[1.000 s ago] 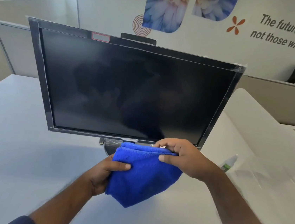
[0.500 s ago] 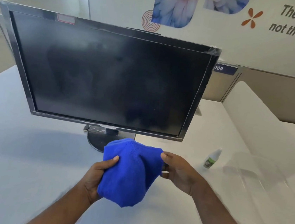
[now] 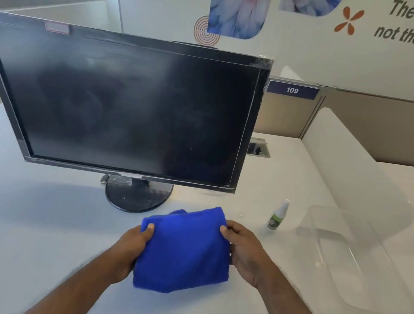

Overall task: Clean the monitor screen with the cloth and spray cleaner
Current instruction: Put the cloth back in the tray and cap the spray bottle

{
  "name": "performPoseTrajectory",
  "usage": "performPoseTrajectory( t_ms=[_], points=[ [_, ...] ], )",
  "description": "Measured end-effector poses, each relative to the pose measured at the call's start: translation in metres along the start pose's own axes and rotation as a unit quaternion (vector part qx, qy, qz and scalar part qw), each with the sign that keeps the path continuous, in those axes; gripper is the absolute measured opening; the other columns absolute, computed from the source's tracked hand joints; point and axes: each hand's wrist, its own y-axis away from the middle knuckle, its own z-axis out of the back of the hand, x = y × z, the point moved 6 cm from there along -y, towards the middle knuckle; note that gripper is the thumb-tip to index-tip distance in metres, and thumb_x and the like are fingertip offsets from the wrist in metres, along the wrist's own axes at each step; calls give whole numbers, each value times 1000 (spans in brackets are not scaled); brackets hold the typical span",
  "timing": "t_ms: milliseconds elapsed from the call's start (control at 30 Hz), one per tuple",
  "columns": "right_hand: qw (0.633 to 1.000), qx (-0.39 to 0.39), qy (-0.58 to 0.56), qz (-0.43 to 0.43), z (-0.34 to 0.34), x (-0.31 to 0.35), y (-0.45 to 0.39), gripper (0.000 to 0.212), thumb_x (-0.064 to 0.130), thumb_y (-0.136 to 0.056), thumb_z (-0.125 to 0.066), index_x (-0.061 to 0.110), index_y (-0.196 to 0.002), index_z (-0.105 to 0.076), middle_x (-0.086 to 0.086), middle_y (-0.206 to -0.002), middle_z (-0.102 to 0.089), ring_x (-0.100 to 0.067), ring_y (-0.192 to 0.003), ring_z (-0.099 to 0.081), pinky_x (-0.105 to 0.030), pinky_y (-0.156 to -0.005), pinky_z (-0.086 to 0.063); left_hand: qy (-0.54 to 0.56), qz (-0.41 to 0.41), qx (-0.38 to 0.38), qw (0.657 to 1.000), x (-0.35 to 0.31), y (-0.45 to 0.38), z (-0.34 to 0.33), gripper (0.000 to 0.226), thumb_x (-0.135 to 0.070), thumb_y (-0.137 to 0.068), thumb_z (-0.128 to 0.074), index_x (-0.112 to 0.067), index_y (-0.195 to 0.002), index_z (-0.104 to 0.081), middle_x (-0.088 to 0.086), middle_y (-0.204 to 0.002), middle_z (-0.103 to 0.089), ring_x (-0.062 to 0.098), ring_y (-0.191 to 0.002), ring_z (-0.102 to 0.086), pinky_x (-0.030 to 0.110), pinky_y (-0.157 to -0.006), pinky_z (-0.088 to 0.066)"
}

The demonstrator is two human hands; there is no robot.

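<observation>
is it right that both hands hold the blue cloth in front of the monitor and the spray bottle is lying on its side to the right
Not quite. In the head view the spray bottle stands upright on the desk, not on its side. The rest holds: the left hand and right hand both grip the blue cloth in front of the monitor, bottle to the right.

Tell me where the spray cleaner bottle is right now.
In the head view, the spray bottle stands upright on the desk, right of the blue cloth, between the monitor stand and the clear container.

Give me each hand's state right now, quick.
Left hand: closed on the folded blue microfibre cloth, at its left edge.
Right hand: closed on the same cloth's right edge.
</observation>
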Motion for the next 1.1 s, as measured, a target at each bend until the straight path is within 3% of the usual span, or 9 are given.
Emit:
performPoseTrajectory(
  t_ms=[133, 200, 333, 433, 567, 667, 767, 867, 1100],
  points=[
    [997, -56, 25, -39, 14, -20, -2, 25, 25, -98, -57, 8, -111, -71, -9, -110, -73, -29, -99, -65, -40, -81, -52, -169, 13, -23, 985, 3, -3, 2, 32, -42, -104, -38, -25, -121, -60, 1, -104, -72, 23, -90, -70, 39, -64, -62],
    [994, -93, 24, -53, 20, -30, 0, 29, 25, -99, -53, 6, -106, -73, -9, -102, -74, -28, -90, -62, -39, -78, -49, -247, -6, -49, 968, -2, -6, 2, 35, -43, -99, -50, -22, -125, -57, 0, -110, -68, 22, -94, -68, 42, -75, -62],
    [989, -100, 107, -4, 23, -29, 3, 33, -4, -90, -47, 10, -94, -77, -6, -92, -78, -23, -83, -68, -28, -65, -54, -443, -178, -167, 863, -35, -6, -8, 67, -48, -85, -68, -21, -142, -44, 3, -144, -44, 27, -128, -49, 43, -103, -44],
    [985, -102, 132, 50, 20, -23, 4, 42, -14, -82, -49, 17, -96, -74, 1, -93, -77, -15, -87, -71, -19, -63, -54, -416, -294, -28, 860, -56, -7, -56, 45, -37, -89, -69, -31, -132, -56, -7, -134, -56, 13, -124, -51, 29, -104, -41],
    [978, -79, 156, 113, 17, -18, 6, 60, -15, -80, -49, 26, -122, -58, 0, -115, -66, -20, -96, -70, -34, -74, -61, -473, -236, 144, 837, -44, -17, -112, 52, -35, -94, -62, -28, -143, -46, -8, -141, -55, 10, -127, -52, 33, -110, -40],
    [976, -73, 156, 130, 20, -14, 9, 77, -13, -79, -52, 37, -137, -43, 6, -124, -55, -19, -99, -69, -31, -75, -60, -434, -187, 160, 867, -38, -26, -121, 52, -40, -96, -59, -26, -143, -44, -5, -137, -54, 13, -122, -53, 28, -103, -43],
    [982, -116, 102, 113, 28, -12, 8, 75, -9, -80, -61, 37, -135, -38, -1, -115, -58, -12, -87, -69, -20, -64, -54, -389, -220, 117, 887, -50, -29, -119, 26, -35, -92, -66, -25, -116, -63, -6, -113, -65, 13, -103, -60, 27, -89, -51],
    [984, -151, 22, 95, 39, -10, 6, 65, -9, -79, -66, 23, -130, -42, -8, -102, -64, -16, -86, -68, -25, -71, -52, -350, -256, 123, 893, -65, -23, -119, 8, -27, -86, -74, -22, -91, -70, -1, -93, -70, 15, -88, -64, 33, -81, -55],
    [973, -12, 117, 200, 14, 38, 23, 75, -18, -82, -49, 33, -136, -45, -1, -114, -68, -19, -90, -70, -26, -73, -56, -251, -333, 265, 869, -112, 13, -133, 12, -10, -85, -76, -8, -96, -72, 2, -118, -67, 17, -111, -64, 35, -101, -50]
  ],
)
